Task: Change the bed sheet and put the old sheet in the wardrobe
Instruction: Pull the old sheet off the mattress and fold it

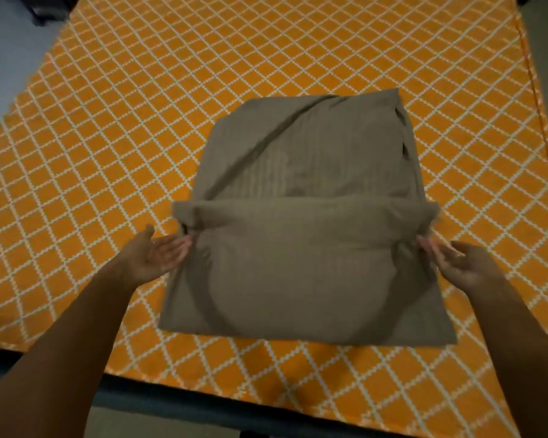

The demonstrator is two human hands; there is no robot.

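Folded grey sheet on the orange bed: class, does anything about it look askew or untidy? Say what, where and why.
Yes. The grey sheet is folded unevenly: a diagonal crease crosses its far left part, and its far right edge gapes, showing loose layers. The near fold bulges between the open left hand and right hand. The orange bed cover lies flat.

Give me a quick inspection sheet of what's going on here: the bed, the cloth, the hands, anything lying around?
Surface: bed covered by an orange sheet with a white diamond lattice, lying flat.
Job's things: folded grey-brown sheet lies on the orange one, its near part doubled over into a thick fold across the middle.
Clutter: nothing seen on the bed.
Grippers: left hand and right hand sit palm-inward at either end of the fold, fingers straight, fingertips at the cloth edges.
Cables: nothing seen.
Surroundings: dark bed edge near the person; pale floor at far left; a dark object at the top left corner, too blurred to identify.
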